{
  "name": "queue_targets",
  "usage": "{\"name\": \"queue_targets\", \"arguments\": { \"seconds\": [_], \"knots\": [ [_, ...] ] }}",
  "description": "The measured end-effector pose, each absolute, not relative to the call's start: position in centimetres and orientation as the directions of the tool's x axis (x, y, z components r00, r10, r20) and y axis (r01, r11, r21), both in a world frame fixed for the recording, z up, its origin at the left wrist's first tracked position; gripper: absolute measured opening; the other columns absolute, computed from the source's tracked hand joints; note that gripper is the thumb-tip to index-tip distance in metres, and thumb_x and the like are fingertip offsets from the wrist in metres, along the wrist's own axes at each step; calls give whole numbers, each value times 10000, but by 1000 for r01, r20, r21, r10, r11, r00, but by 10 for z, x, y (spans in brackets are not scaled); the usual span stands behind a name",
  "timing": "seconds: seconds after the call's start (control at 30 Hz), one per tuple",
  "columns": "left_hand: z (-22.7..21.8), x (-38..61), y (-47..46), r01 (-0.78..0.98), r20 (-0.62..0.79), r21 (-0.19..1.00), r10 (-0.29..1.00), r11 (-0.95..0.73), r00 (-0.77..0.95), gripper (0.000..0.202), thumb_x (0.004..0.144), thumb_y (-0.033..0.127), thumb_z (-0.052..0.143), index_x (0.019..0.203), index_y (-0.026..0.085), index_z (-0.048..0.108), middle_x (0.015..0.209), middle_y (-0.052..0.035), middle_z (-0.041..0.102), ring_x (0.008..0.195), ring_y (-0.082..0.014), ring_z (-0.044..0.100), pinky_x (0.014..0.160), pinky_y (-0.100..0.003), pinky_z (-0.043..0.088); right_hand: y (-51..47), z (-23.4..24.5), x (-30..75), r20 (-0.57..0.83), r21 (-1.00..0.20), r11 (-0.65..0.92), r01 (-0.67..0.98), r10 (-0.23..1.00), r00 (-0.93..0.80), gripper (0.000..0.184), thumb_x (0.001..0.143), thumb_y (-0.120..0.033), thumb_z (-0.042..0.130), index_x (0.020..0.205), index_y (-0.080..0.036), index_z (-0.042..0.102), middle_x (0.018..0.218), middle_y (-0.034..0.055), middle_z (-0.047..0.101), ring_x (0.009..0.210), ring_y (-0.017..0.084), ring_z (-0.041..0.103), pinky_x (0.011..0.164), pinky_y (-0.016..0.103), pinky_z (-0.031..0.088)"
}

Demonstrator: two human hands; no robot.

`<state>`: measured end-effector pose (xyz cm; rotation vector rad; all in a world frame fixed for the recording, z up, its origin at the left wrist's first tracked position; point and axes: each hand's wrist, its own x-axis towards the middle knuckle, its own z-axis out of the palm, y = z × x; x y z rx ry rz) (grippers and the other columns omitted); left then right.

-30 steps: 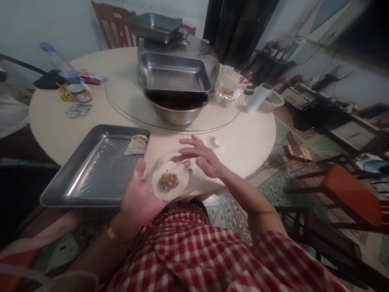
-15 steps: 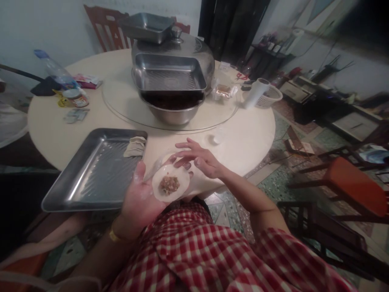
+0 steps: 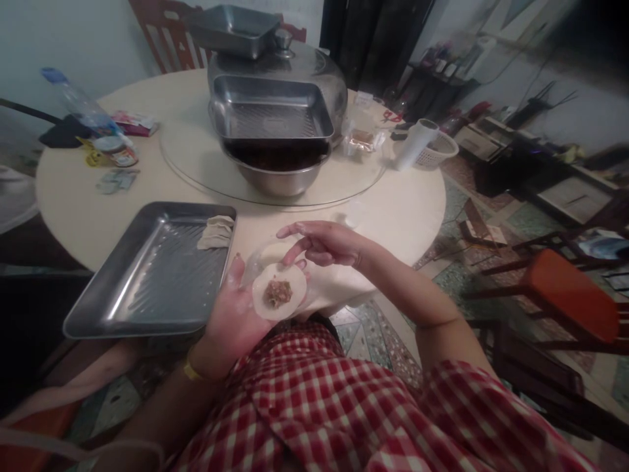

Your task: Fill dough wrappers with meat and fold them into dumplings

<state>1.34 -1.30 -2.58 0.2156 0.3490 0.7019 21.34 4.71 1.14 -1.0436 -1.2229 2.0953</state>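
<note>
The left hand (image 3: 233, 321) lies wide, palm up, a round wrapper (image 3: 296, 298) resting on its fingers (filling (image 3: 278, 294) heaped mid-wrapper). The right hand (image 3: 327, 242), fingers loosely parted and partly bent, reaches the wrapper's far edge; I cannot tell whether they touch. Dumplings (image 3: 216, 233) sit in the tray (image 3: 147, 282), beside its right wall.
</note>
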Motion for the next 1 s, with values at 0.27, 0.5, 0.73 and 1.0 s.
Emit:
{"name": "queue_targets", "arguments": {
  "seconds": [0.27,0.5,0.73,1.0],
  "knots": [
    [-25,16,-10,-594,-300,311,669,742,680,701,952,611,287,1424,116,439,1191,-160,695,1171,-312,621,1026,-486,446,51,14,215,-414,-896,-435,84,754,-510,201,983,-302,423,1031,-168,564,728,48,747,323,36,290,286,164,182],
    [-21,11,-4,-614,-310,247,662,749,683,675,938,629,337,1377,144,505,1218,-134,696,1221,-303,590,1101,-484,368,40,4,223,54,-989,93,114,951,-305,248,942,-357,481,1095,-201,600,955,43,741,540,70,540,464,196,419],
    [-2,9,2,-661,-358,303,725,686,589,638,955,544,369,1412,105,438,1271,-153,662,1263,-319,551,1137,-525,295,5,-40,219,826,-169,839,517,407,-390,333,863,-377,621,1184,-292,595,1392,61,548,1215,230,547,961,429,476],
    [11,22,-1,-682,-426,339,752,648,503,524,999,395,312,1414,92,414,1275,-163,648,1222,-292,585,1073,-491,398,0,-75,201,913,139,729,671,167,-371,255,846,-319,574,1083,-384,641,1245,1,606,1241,195,510,985,396,480]
  ]
}}
